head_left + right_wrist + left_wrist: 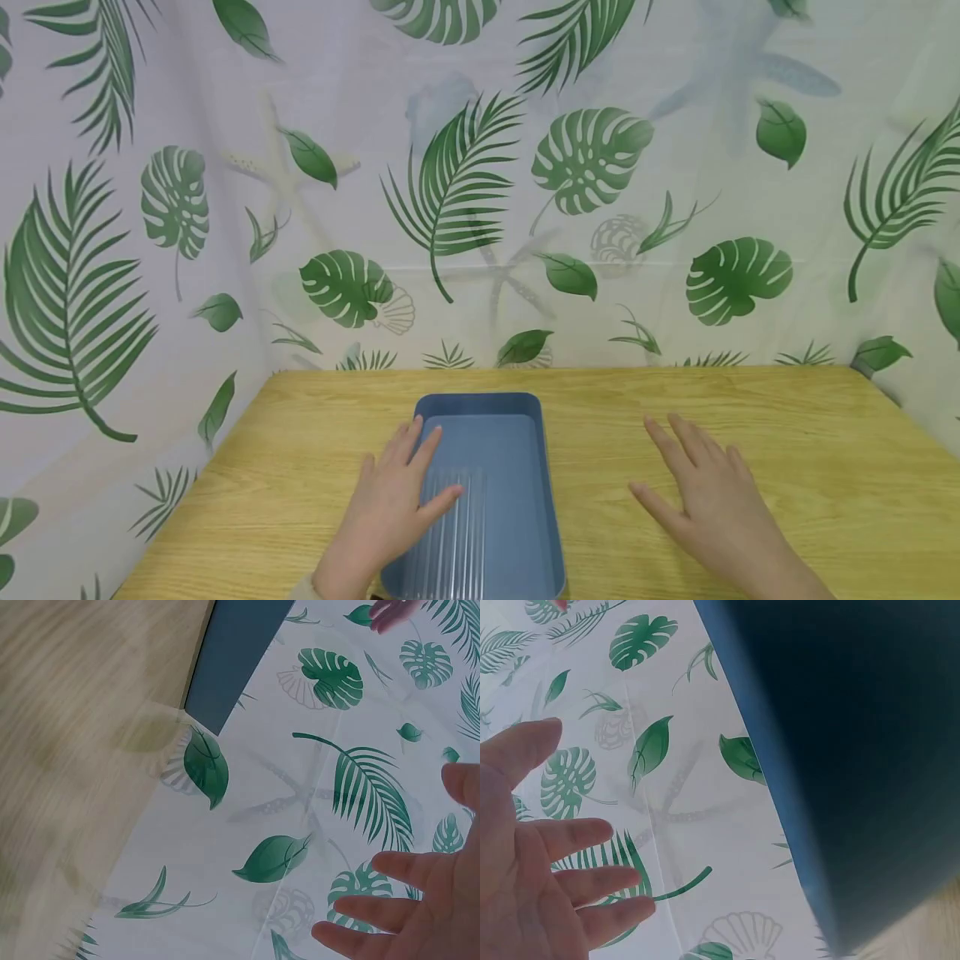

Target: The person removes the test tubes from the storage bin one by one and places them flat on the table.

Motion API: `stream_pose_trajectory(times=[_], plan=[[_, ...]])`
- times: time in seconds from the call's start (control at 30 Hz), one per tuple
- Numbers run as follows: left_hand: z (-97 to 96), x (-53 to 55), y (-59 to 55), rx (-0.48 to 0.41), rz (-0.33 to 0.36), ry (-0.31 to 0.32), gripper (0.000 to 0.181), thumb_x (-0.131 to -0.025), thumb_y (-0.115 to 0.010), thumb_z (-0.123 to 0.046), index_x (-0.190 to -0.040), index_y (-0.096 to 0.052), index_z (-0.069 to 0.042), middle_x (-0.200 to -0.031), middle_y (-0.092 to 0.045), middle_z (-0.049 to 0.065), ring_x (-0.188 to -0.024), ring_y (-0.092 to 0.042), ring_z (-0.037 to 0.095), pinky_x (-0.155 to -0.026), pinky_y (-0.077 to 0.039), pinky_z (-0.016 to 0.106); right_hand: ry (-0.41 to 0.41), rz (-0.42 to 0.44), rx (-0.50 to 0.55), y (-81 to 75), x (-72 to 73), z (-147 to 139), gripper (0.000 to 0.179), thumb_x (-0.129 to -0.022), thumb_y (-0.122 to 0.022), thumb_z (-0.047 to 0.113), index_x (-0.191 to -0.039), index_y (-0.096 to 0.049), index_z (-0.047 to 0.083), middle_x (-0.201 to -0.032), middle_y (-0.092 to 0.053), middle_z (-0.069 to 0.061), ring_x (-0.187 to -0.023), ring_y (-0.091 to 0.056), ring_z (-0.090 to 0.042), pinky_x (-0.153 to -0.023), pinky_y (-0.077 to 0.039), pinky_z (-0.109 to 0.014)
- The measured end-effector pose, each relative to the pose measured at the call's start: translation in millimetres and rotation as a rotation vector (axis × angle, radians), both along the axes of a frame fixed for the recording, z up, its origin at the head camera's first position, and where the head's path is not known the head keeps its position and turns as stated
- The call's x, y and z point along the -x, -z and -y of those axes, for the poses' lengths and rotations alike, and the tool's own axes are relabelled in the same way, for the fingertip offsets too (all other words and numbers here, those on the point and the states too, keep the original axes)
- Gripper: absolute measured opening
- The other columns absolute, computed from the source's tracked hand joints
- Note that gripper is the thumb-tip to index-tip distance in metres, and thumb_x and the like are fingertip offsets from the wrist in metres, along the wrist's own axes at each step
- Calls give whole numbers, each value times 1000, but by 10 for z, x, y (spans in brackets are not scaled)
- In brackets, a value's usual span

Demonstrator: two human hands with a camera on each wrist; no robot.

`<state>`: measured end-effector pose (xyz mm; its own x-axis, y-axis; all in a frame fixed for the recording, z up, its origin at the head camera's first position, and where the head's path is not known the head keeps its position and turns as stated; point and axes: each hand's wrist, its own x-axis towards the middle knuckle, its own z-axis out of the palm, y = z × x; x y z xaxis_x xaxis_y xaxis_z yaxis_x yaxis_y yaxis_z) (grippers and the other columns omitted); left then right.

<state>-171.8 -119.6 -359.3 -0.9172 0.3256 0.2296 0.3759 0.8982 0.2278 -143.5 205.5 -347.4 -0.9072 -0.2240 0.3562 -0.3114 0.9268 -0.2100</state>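
Observation:
A blue rectangular tray (517, 467) lies on the wooden table. In its near left part are several clear, narrow tube-like pieces (468, 542) side by side; whether they are separate or one ribbed sheet I cannot tell. My left hand (390, 508) hovers over the tray's left side, fingers spread and holding nothing. It covers part of the clear pieces. Well to the right of the tray, my right hand (712, 500) is held over the table with spread fingers, also holding nothing. The left wrist view shows the tray's dark side (840, 750) beside the extended left fingers (604, 886).
The wood-grained table (600, 408) extends on both sides of the tray. A white cloth (480, 333) printed with green leaves, starfish and shells hangs behind the table and along its left and right sides.

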Motion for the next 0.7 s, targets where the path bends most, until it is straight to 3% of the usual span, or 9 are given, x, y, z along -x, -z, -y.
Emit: stream_pose_trajectory(times=[0.2, 0.47, 0.7], plan=[[10, 31, -14, -67, -14, 75, 57, -85, -55, -38, -125, -47, 1, -125, -47, 19, -110, -47, 33, -86, -40, 45, -49, -114, 31, 14, 3, 2, 52, -83, -60, 32, -121, -49, -1, -119, -48, -24, -107, -44, -40, -83, -31, -58], [80, 69, 12, -223, 9, 46, 51, -84, -59, -29, -122, -49, 3, -122, -49, 17, -111, -46, 31, -90, -37, 43, -53, -101, 50, 20, 5, 8, 49, -82, -61, 30, -118, -51, -2, -117, -49, -25, -105, -44, -42, -82, -33, -58], [187, 182, 69, -373, 72, 19, 47, -85, -58, -23, -122, -48, 5, -120, -49, 20, -111, -45, 34, -90, -36, 46, -59, -98, 60, 30, 10, 12, 49, -81, -62, 28, -117, -52, -3, -116, -50, -25, -104, -45, -42, -83, -33, -57]])
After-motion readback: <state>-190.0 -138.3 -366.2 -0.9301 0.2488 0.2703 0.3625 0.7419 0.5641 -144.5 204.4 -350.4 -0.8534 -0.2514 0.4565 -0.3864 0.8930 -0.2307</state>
